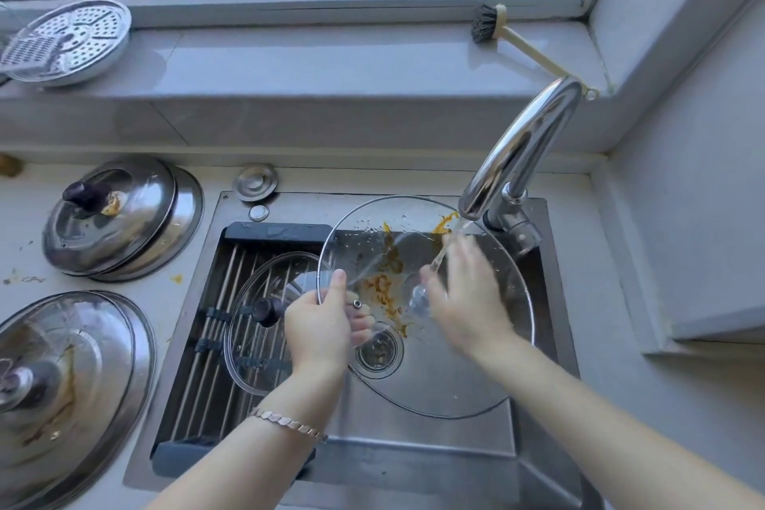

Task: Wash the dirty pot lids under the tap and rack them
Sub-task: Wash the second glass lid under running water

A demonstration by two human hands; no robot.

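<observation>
Sink (pixel 418 433) under a window, desk to the left, tap (pixel 522 145) running.
Left hand (pixel 321 325) grips the rim of a big glass lid (pixel 455 377) held over the sink; right hand (pixel 463 294), open, rubs its orange smears. One glass lid lies on the rack (pixel 207 344); two stacks of steel lids (pixel 120 215) wait dirty. No writing legible.

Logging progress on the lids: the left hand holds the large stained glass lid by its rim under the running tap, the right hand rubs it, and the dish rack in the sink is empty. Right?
Not quite. The head view shows the slatted metal dish rack already holds a smaller clear glass lid with a dark knob. The rest stands: left hand grips the large stained glass lid under the chrome tap, right hand rubs it.
</observation>
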